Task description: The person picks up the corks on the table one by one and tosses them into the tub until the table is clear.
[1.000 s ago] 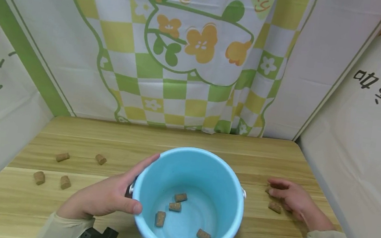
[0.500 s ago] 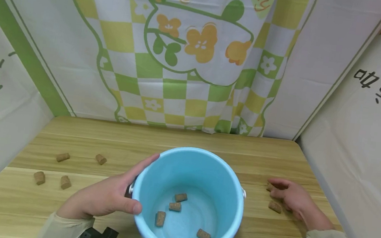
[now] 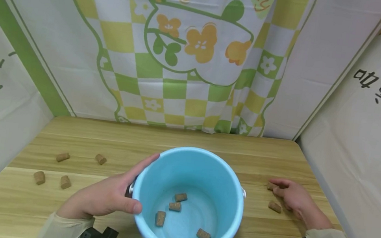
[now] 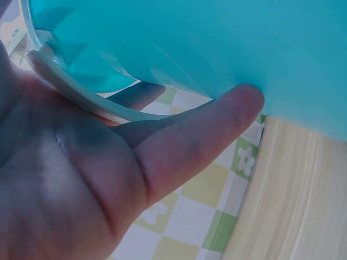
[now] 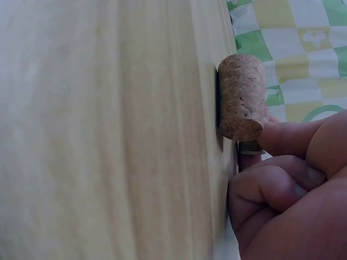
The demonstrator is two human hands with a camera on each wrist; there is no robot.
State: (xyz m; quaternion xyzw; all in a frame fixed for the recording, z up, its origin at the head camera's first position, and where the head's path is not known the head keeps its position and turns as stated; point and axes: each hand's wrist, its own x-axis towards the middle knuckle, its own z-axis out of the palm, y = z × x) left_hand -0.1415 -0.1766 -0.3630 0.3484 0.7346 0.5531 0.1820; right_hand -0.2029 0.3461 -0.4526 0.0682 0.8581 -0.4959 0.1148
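My left hand [image 3: 110,194] rests against the left side of a light blue bucket [image 3: 142,224], thumb at the rim and fingers extended along the wall. The left wrist view shows one straight finger [image 4: 190,138] pressing the outer wall, with the white handle [image 4: 81,95] crossing by the palm. To the right of the bucket, my right hand [image 3: 296,197] pinches a cork [image 3: 270,186] between thumb and index finger, low over the table. That cork is mostly hidden in the right wrist view behind a second cork [image 5: 241,97], which lies beside the hand. Other fingers [image 5: 271,187] are curled in.
Several corks lie inside the bucket, one cork [image 3: 203,236] near its front right. On the left of the wooden table [image 3: 244,145] several more are scattered, including a cork [image 3: 39,178]. A patterned curtain [image 3: 179,94] hangs behind the table's far edge.
My right hand has shifted very slightly, and a little more of the cork shows between its thumb and index finger. My left hand and the bucket have stayed still.
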